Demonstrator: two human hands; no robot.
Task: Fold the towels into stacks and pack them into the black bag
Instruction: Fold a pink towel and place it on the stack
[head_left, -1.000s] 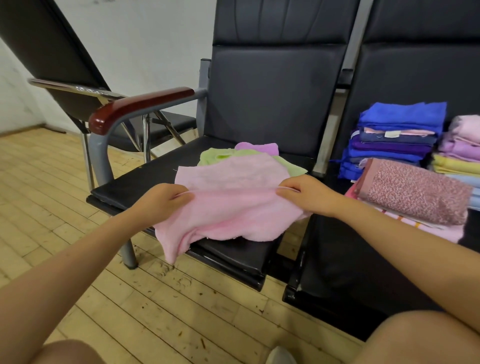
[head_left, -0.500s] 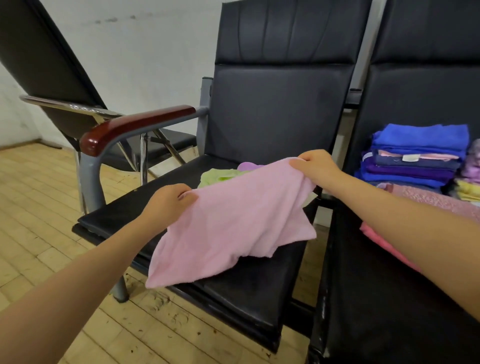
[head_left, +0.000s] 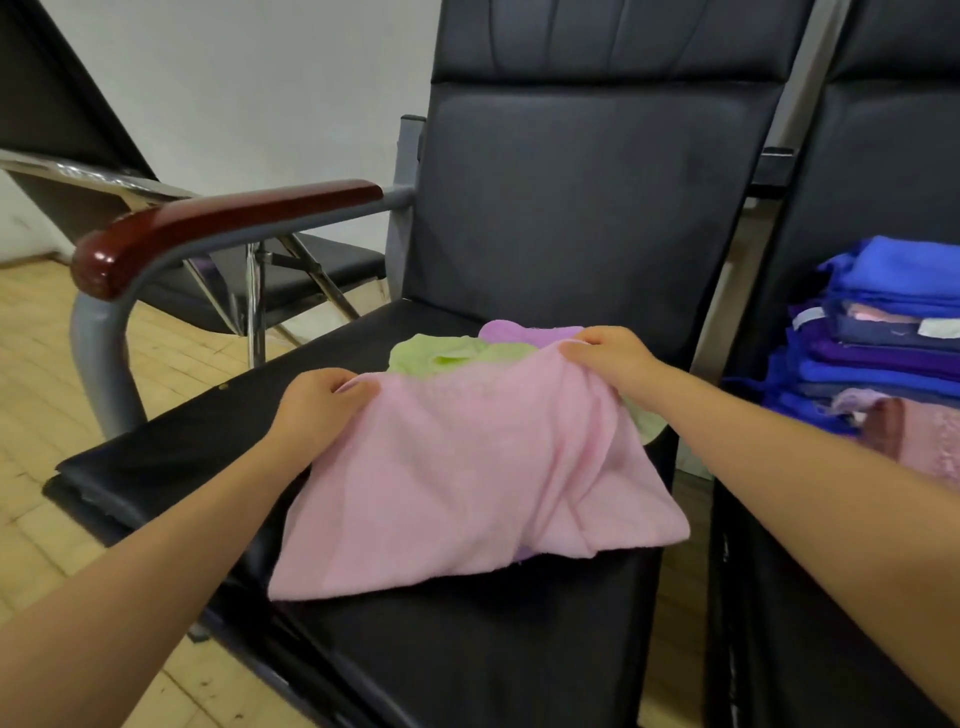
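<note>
Two hands, the left hand (head_left: 317, 402) and right hand (head_left: 608, 358), pinch the pink towel's (head_left: 467, 483) far corners. It was up in the air; now it lies spread on the chair seat (head_left: 171, 447), ready for folding.

Black padded chair seat (head_left: 452, 654), grey frame with a red-brown armrest (head_left: 208, 223). On the seat: a pink towel (head_left: 467, 478) spread across the middle, a green towel (head_left: 441, 356) and a purple towel (head_left: 519, 332) behind it, partly covered. Adjoining black chair (head_left: 810, 597) to the right carries a stack of folded towels (head_left: 883, 338), mostly blue and purple. Both stand on a wooden floor (head_left: 36, 364).
</note>
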